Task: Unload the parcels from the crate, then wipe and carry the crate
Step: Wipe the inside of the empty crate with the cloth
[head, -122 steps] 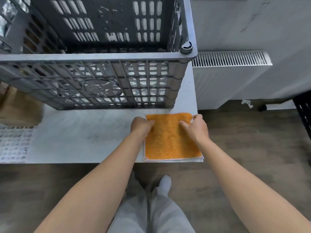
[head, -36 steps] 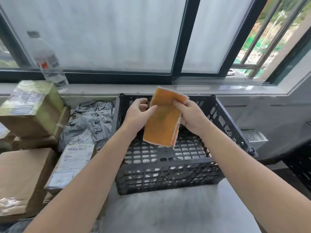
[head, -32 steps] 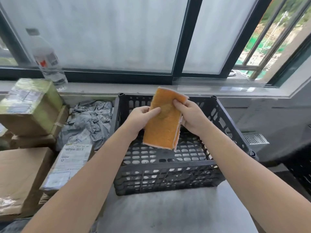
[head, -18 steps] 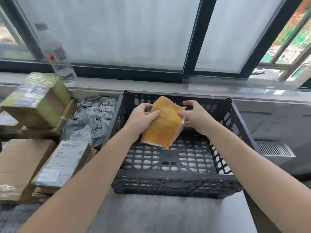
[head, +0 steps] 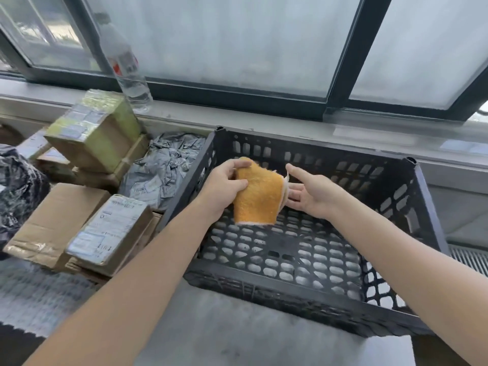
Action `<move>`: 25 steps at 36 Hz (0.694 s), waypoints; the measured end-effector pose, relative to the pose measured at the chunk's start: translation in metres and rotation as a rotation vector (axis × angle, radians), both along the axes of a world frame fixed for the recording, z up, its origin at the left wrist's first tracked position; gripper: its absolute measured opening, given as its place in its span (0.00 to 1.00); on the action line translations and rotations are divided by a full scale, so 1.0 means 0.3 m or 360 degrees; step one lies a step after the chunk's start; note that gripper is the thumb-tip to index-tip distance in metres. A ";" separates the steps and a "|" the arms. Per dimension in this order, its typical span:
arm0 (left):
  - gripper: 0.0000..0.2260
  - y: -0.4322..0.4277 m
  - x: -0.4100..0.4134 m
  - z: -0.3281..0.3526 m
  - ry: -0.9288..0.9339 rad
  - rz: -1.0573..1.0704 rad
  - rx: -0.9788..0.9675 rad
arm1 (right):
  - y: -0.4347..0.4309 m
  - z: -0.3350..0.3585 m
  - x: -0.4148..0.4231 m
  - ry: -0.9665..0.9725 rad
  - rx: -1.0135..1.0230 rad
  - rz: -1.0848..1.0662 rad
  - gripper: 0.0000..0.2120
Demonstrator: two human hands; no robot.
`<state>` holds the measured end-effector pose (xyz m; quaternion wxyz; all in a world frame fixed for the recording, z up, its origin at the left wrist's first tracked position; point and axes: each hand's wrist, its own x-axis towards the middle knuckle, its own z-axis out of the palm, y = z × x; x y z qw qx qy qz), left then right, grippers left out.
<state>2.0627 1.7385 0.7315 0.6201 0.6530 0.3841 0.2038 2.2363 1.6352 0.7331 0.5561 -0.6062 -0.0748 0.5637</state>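
1. At the far left a dark plastic bag (head: 15, 186) lay beside a stack of cardboard parcels (head: 52, 223). A green-taped box (head: 97, 130) sat on top, and a labelled parcel (head: 111, 231) was at the front.
2. A crumpled grey mailer (head: 163, 167) lay between the parcels and the crate, with a water bottle (head: 124, 64) on the sill behind.
3. The left hand (head: 224, 186) gripped the orange cloth (head: 257, 199), fingers curled over its top edge and thumb pressed on its face.
4. The cloth hung above the crate's perforated floor.
5. The right hand (head: 314, 196) was just beside the cloth's right edge with its fingers spread and loose. Whether they touched it could not be told.
6. The black crate (head: 427, 207) stood on the grey table (head: 237, 334) under the window.
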 end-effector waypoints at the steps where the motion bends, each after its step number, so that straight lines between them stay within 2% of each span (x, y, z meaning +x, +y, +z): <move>1: 0.18 0.003 -0.001 -0.006 -0.0007 0.0010 -0.0026 | -0.004 -0.015 -0.006 0.0040 -0.0060 0.0035 0.21; 6: 0.17 0.013 0.020 -0.024 0.0091 -0.0109 -0.0100 | -0.012 -0.076 -0.045 0.0118 -0.0179 0.0243 0.26; 10: 0.17 0.030 0.038 -0.033 0.0356 -0.0387 0.0057 | 0.009 -0.093 -0.058 0.0123 0.0001 0.0224 0.15; 12: 0.18 0.052 0.040 -0.033 0.0468 -0.0419 0.0246 | 0.024 -0.108 -0.053 0.0050 0.0045 0.0159 0.14; 16: 0.17 0.120 0.035 -0.029 0.0494 -0.0222 0.0544 | 0.044 -0.147 -0.029 -0.0339 -0.0077 0.0111 0.11; 19: 0.15 0.170 0.028 -0.016 0.0557 -0.0094 0.0892 | 0.063 -0.187 -0.013 -0.0672 -0.0235 0.0160 0.07; 21: 0.15 0.198 0.024 -0.012 0.0570 -0.0035 0.1136 | 0.091 -0.221 -0.011 -0.0912 -0.0359 0.0260 0.08; 23: 0.16 0.226 0.023 -0.018 0.0593 0.0041 0.1352 | 0.127 -0.255 -0.016 -0.1206 -0.0493 0.0442 0.13; 25: 0.16 0.256 0.022 -0.029 0.0656 0.0088 0.1428 | 0.163 -0.287 -0.034 -0.1388 -0.0558 0.0640 0.14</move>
